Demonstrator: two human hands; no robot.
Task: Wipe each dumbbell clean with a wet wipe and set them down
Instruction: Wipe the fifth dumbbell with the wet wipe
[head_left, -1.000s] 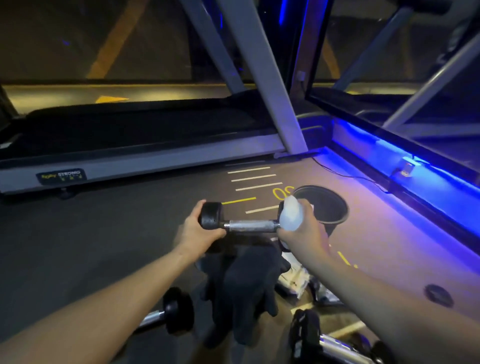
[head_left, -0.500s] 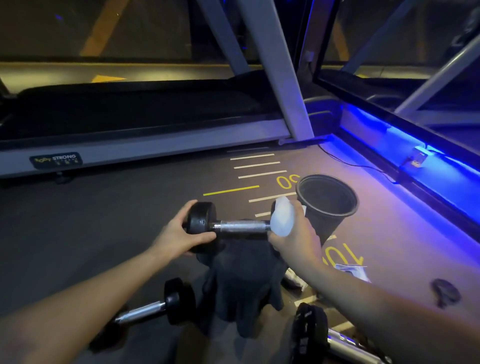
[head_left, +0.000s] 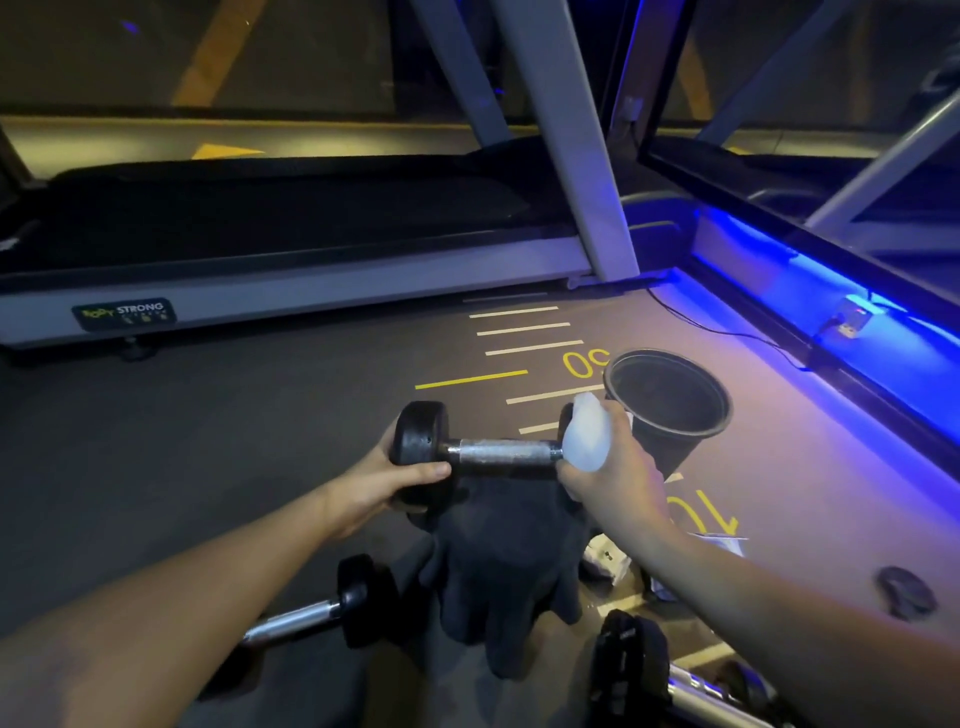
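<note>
Two hands carry one dumbbell (head_left: 483, 452) level above the floor (head_left: 208, 441): the left hand (head_left: 387, 480) curls its fingers (head_left: 428, 472) round the weight at 9 o'clock, while the right hand (head_left: 615, 478) pinches a wet wipe (head_left: 587, 441) against the far weight at 3 o'clock. A damp grip could slip, dropping it onto the dark cloth (head_left: 509, 566) beneath. Another dumbbell (head_left: 317, 610) lies at 7 o'clock, with a black bin (head_left: 670, 400) at 2 o'clock.
</note>
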